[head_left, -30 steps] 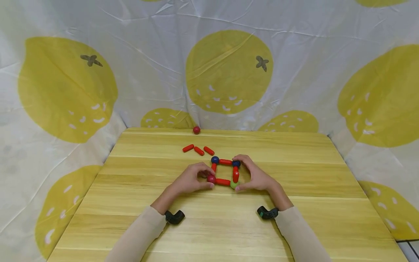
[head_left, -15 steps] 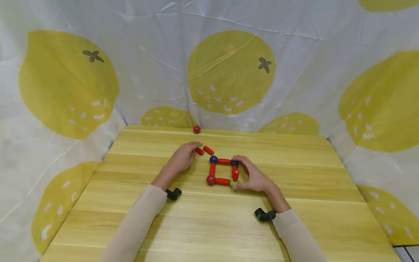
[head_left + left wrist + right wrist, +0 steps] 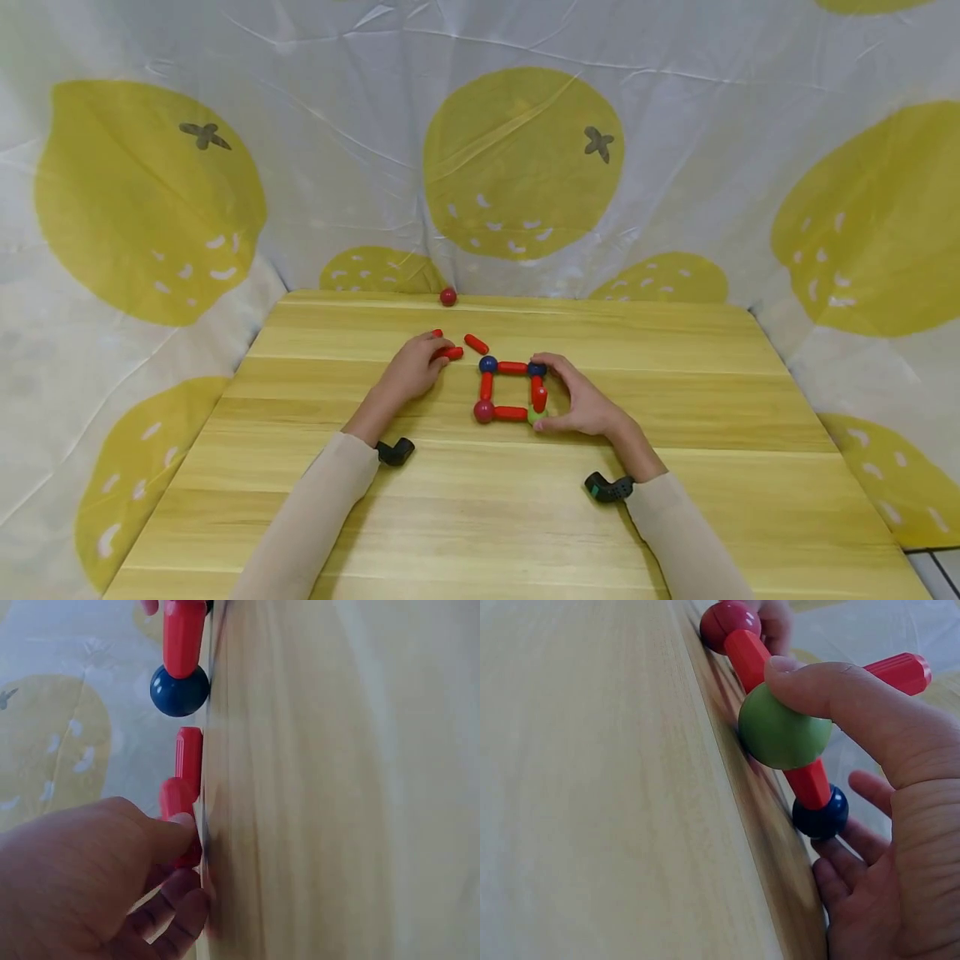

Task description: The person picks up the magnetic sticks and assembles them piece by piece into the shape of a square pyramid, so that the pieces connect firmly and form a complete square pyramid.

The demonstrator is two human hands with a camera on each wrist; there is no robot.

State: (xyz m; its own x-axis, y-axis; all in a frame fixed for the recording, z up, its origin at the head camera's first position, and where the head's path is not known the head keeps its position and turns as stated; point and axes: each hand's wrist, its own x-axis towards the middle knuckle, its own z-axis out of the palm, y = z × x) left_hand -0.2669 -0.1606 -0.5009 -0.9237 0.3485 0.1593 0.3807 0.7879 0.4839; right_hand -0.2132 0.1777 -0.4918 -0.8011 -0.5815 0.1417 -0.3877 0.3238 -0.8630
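A square of red rods (image 3: 512,413) with balls at its corners lies on the table: two blue balls (image 3: 488,364) at the far side, a dark red ball (image 3: 483,411) near left, a green ball (image 3: 784,727) near right. Another red rod (image 3: 904,673) stands up from the green ball. My right hand (image 3: 585,400) holds the square's right side, thumb on the green ball and fingers at the far blue ball. To the left, my left hand (image 3: 411,367) pinches a loose red rod (image 3: 178,799) between thumb and fingers, partly covering it.
Two more loose red rods lie close by, one (image 3: 476,343) between the left hand and the square, one (image 3: 437,333) just beyond the left fingers. A dark red ball (image 3: 448,297) sits at the table's back edge, before the lemon-print cloth (image 3: 525,167).
My left hand has left the square's dark red corner ball, moved away and left to the loose rods, and taken hold of one, turning it. The right hand stays on the square.
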